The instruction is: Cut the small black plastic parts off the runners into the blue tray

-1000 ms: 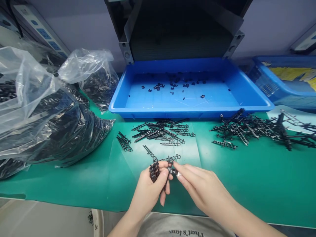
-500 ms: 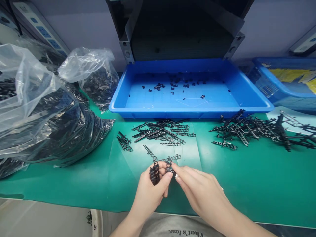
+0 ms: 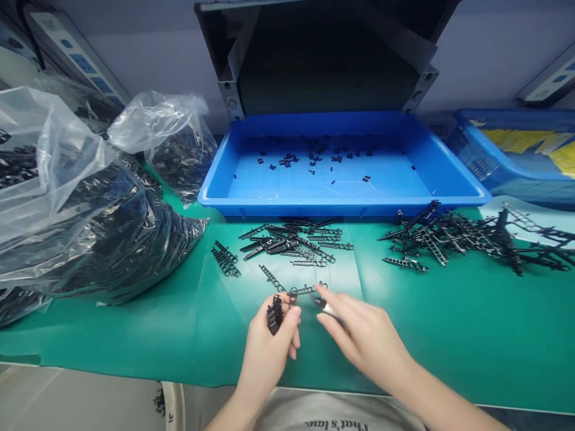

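Note:
My left hand [image 3: 268, 347] grips a folded bundle of black plastic ladder-like strip [image 3: 275, 314] between thumb and fingers. My right hand [image 3: 363, 335] is apart from it, pinching a small black piece with a shiny pale end [image 3: 324, 307] in its fingertips. Just above the hands, two loose black strips [image 3: 272, 278] lie on a clear plastic sheet [image 3: 332, 299], and one seems to run to the bundle. A scattered group of similar strips [image 3: 291, 242] lies farther up the sheet.
A blue tray [image 3: 341, 208] with small black parts stands behind the strips, below an open dark case. A tangled pile of black strips [image 3: 449, 236] lies on the green mat [image 3: 135, 347] at right. Bulging plastic bags of black parts [image 3: 90, 221] fill the left.
My right hand has drawn away to the right from my left hand, taking the small piece with it. The left hand and its bundle have shifted only slightly.

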The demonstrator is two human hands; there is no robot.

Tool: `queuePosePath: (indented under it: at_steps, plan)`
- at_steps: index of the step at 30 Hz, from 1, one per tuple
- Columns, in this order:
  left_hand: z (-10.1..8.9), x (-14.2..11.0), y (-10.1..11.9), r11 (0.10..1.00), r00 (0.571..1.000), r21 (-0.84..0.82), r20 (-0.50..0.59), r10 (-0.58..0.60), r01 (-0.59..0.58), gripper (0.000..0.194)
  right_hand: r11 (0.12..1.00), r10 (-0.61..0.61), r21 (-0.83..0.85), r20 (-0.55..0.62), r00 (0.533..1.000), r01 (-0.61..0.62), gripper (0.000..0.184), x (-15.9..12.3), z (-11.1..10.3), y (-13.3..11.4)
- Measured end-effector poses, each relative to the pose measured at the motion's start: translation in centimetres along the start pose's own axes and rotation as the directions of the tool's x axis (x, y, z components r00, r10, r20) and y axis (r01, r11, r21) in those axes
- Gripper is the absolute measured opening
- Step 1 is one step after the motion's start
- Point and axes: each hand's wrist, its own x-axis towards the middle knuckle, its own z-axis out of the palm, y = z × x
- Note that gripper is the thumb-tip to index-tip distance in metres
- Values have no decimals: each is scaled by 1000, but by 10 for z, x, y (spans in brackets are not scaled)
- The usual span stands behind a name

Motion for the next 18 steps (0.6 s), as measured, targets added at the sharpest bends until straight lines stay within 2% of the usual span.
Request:
queuePosePath:
  at_steps: [2,4,7,10,13,16,18]
  plan:
    - [-6,3,1,999,999,3,3,34,-34,20,995,83,-56,81,993,-79,36,11,-5,12]
    - [-13,7,3,999,999,19,14,42,-42,23,992,108,-89,163,981,-95,31,22,-9,22]
    - [-21,14,8,996,998,73,-8,57,-56,23,998,47,-51,227,973,-36,21,34,-14,32]
    - [-26,20,12,985,996,147,-9,91,-89,18,999,-41,22,269,962,37,18,36,-20,33]
    - [-23,21,12,986,990,135,119,80,-96,14,983,-150,148,282,948,112,20,32,-29,29]
    - [-12,17,6,997,943,-25,329,-56,68,20,954,-204,265,249,947,136,22,26,-33,23]
    - [-4,14,3,982,913,-103,394,-105,157,26,947,-163,305,197,967,97,22,22,-30,19]
